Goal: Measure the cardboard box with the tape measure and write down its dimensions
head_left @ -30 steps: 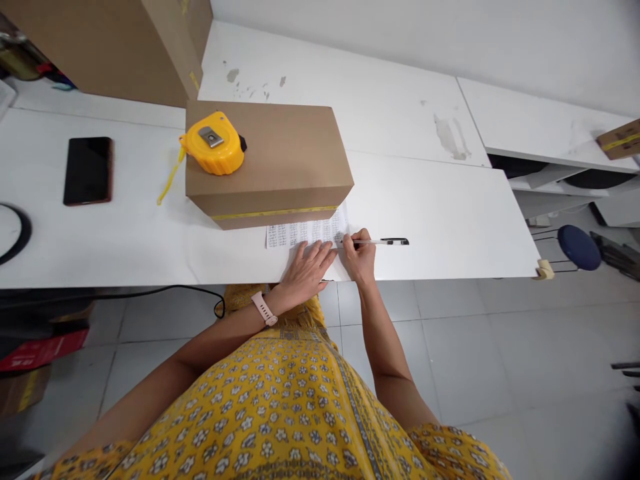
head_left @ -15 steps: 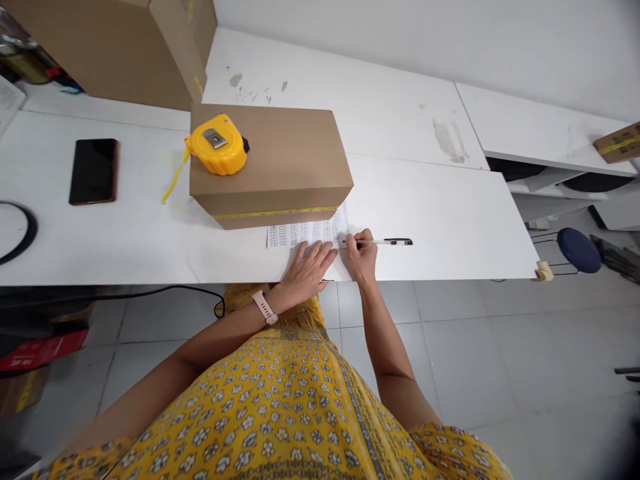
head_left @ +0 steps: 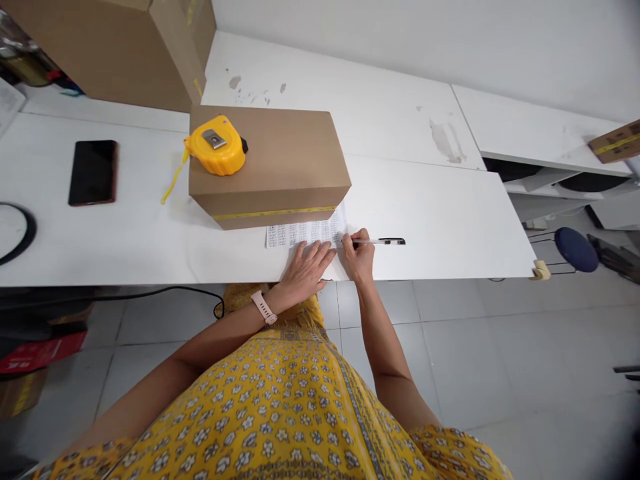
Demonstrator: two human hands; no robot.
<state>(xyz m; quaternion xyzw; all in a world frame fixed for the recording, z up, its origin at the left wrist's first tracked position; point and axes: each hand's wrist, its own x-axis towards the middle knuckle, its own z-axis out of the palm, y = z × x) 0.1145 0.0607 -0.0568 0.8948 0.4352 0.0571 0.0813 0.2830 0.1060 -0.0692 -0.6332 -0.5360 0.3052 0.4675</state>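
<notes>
My left hand [head_left: 306,269] lies flat with fingers spread on a white sheet of paper [head_left: 305,233] covered in rows of small writing, at the near edge of the white table [head_left: 440,220]. My right hand [head_left: 359,257] pinches a pen [head_left: 380,241], its tip touching the paper's right end. Just behind the paper stands a closed brown cardboard box [head_left: 273,163] with yellow tape. A yellow tape measure [head_left: 216,145] rests on the box's left top.
A black phone [head_left: 93,171] lies on the table to the left, with a black ring [head_left: 23,233] at the far left edge. A large cardboard box [head_left: 115,47] stands at the back left. A blue stool [head_left: 576,249] is on the floor to the right.
The pen has shifted very slightly to the left along the paper. My left hand stays flat on the sheet.
</notes>
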